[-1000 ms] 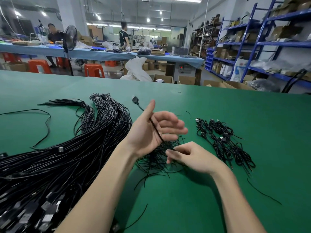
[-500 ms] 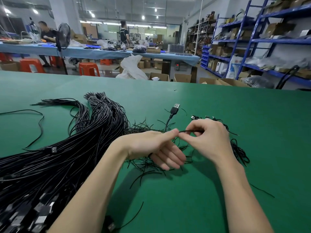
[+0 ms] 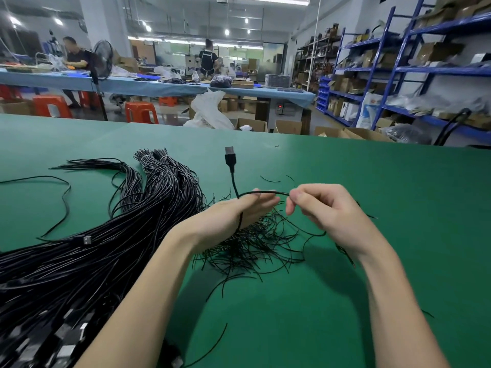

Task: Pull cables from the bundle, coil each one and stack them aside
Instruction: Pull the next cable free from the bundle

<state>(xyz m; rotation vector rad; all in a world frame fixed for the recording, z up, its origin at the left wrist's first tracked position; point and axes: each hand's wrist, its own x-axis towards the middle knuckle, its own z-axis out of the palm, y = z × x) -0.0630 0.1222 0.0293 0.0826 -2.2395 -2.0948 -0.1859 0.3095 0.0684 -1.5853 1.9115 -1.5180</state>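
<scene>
- The cable (image 3: 261, 192) being coiled sits at frame centre, held above the green table (image 3: 385, 208). Its free stretch runs almost level between the two hands, long axis left to right across the picture.
- Its USB plug (image 3: 230, 155) stands upright above the left hand (image 3: 236, 215), up-frame from that grip; a turn of the cable also crosses the back of that hand near the wrist.
- The left hand has the cable caught at its thumb side with fingers reaching toward the right; how tightly they close cannot be told from here.
- The right hand (image 3: 322, 211), right of centre, pinches the cable's other end of the span between thumb and curled fingers (image 3: 297, 199). It looks to be the winding hand, so the next loop probably has to travel from right to left over the left hand.
- Half a second ago the two hands met fingertip to fingertip with the plug tilted to the right; now they are apart, the span is drawn out, and the plug is upright.
- Below the hands lies a scatter of thin ties (image 3: 252, 251); the bundle (image 3: 106, 248) fills the lower left.
</scene>
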